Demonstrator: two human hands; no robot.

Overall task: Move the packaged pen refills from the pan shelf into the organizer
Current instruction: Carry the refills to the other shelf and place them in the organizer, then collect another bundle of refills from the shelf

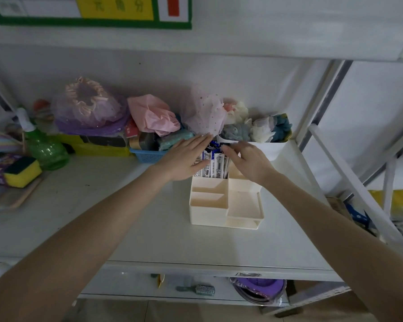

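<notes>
The packaged pen refills (213, 165) stood upright in the organizer (223, 203) rear compartment. The left hand (184, 159) pressed flat against them; the right hand (247, 159) pinched their tops. They were probably light, thin and slippery — best gripped as a bundle near the upper edges.

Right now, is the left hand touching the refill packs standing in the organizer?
Touching. The head view shows the left hand lying flat, fingers straight, against the left side of the refill packs in the organizer.

Yellow wall sign (116, 6): 元 角 分 (blurred); refill print unreadable.
</notes>
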